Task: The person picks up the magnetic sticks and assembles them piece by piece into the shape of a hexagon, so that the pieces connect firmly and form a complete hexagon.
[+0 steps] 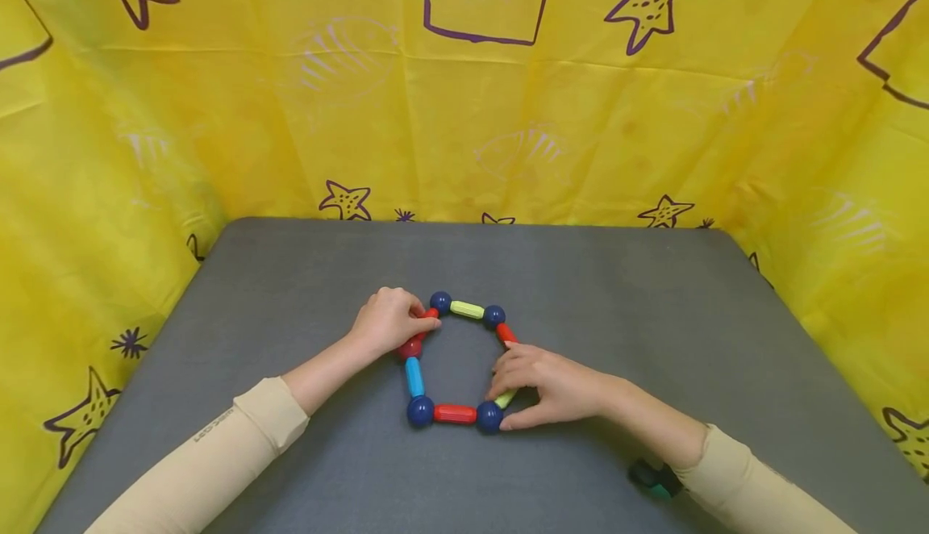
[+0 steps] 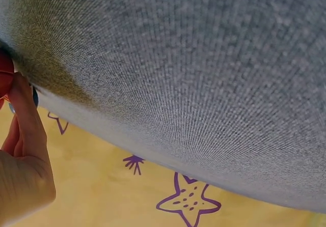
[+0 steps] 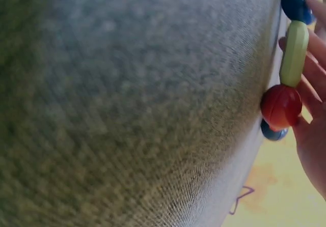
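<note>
A closed ring of magnetic rods and balls lies on the grey table. My left hand (image 1: 392,320) pinches the red rod (image 1: 431,314) at its upper left, beside a red ball (image 1: 410,348). On the opposite side my right hand (image 1: 551,381) curls about a yellow-green rod (image 3: 294,54), thumb at the near blue ball (image 1: 489,417). The right wrist view shows another red ball (image 3: 281,106) at that rod's other end, hidden under the fingers in the head view. A blue rod (image 1: 414,377) and a red rod (image 1: 455,414) form the ring's near left corner.
The grey tabletop (image 1: 290,268) has a rounded far edge. Yellow cloth (image 1: 464,114) printed with starfish and fish hangs behind it and along both sides. A small black device (image 1: 656,479) sits under the right forearm.
</note>
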The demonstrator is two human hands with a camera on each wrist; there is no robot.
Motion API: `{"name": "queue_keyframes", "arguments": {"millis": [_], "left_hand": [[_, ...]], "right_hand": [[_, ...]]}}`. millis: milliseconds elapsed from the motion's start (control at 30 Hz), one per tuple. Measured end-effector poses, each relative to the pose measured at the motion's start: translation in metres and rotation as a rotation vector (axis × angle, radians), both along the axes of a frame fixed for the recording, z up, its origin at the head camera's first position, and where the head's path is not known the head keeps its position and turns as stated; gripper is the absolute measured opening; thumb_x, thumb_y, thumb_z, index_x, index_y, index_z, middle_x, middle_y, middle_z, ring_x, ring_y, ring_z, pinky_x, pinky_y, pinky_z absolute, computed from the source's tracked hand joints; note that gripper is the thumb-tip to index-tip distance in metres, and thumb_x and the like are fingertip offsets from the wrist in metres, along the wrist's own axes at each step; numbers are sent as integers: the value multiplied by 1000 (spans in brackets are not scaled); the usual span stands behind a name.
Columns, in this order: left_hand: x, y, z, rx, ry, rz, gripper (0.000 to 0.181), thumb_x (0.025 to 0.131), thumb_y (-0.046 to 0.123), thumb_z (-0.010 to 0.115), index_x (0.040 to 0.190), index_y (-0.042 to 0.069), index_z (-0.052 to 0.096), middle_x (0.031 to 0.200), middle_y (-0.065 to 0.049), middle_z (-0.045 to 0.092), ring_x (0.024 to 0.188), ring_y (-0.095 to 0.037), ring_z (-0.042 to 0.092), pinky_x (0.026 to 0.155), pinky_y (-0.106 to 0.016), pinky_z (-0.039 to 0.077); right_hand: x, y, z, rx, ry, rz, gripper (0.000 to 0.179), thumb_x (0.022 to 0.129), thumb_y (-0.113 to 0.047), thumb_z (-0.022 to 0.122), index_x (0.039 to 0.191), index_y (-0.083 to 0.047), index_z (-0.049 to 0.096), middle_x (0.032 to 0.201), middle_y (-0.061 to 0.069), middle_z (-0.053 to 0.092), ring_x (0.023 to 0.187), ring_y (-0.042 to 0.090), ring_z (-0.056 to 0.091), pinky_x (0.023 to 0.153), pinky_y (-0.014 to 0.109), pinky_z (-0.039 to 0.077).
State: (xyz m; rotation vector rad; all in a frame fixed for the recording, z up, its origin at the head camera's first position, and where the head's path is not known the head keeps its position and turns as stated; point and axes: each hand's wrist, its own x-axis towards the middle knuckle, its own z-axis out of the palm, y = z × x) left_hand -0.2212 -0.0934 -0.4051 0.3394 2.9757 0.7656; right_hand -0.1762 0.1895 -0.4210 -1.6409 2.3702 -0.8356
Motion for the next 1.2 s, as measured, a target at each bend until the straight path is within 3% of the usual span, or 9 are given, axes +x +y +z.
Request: {"name": "queue_keyframes", "arguments": {"millis": [67, 167, 267, 367, 467, 633, 967, 1100, 1200], "left_hand": [[0, -2, -1, 6, -5, -14, 32, 79, 40, 80, 87, 10, 78, 76, 0, 64, 63, -14, 53, 49, -26, 41], [1, -6, -1, 34, -21, -40, 35, 81, 40, 78, 95, 8, 78, 78, -1, 66, 65, -14, 55, 52, -26, 43], [2, -13, -1, 71, -28, -80, 37, 83, 36, 77, 103, 5, 76, 82, -2, 69, 68, -14, 57, 56, -26, 45], [2, -18, -1, 102, -45, -123, 40, 84, 31, 77, 111, 2, 73, 83, -1, 70, 69, -13, 57, 58, -26, 45], [2, -20, -2, 134, -90, -153, 45, 83, 27, 78, 118, 1, 69, 79, 1, 69, 66, -13, 56, 57, -27, 43], [2, -19, -2, 186, -163, -154, 54, 83, 25, 79, 127, 0, 63, 80, 2, 68, 64, -12, 55, 54, -26, 40], [0, -16, -2, 191, -186, -124, 69, 81, 27, 81, 137, -2, 53, 84, 2, 69, 68, -13, 57, 57, -26, 42], [-4, -16, -2, 208, -229, -131, 77, 81, 26, 81, 144, 1, 45, 86, 1, 67, 65, -13, 57, 58, -27, 44], [-6, -16, -3, 234, -258, -137, 73, 81, 25, 81, 143, 5, 49, 86, 1, 67, 61, -14, 57, 57, -27, 44]], "right_hand": [[1, 2, 0, -29, -6, -68, 27, 89, -38, 71, 110, -21, 72, 117, -9, 64, 116, 11, 51, 97, 34, 44], [2, 4, 1, -77, 18, -275, 27, 90, -30, 72, 113, -17, 70, 119, -4, 62, 111, 11, 54, 92, 32, 47], [2, 7, 2, -69, 23, -500, 33, 88, -26, 73, 117, -11, 66, 109, -2, 63, 92, 9, 60, 78, 29, 51], [0, 9, 2, -6, -52, -604, 37, 88, -26, 74, 119, -9, 64, 100, -3, 64, 75, 7, 58, 68, 25, 50], [-3, 9, 3, 46, -105, -601, 39, 89, -28, 72, 121, -6, 64, 97, -3, 65, 71, 5, 54, 66, 24, 48], [-11, 7, 4, 55, -93, -596, 38, 89, -25, 72, 121, -4, 65, 92, -4, 64, 72, 8, 53, 66, 25, 48], [-21, 5, 4, 58, -101, -672, 31, 88, -23, 72, 114, -7, 69, 81, -8, 61, 69, 8, 52, 63, 26, 44], [-26, 3, 3, 50, -99, -696, 27, 86, -22, 71, 108, -7, 71, 75, -8, 59, 64, 7, 50, 61, 26, 43], [-30, 2, 2, 59, -104, -726, 22, 86, -23, 71, 103, -9, 72, 70, -9, 57, 60, 7, 49, 58, 26, 41]]}}
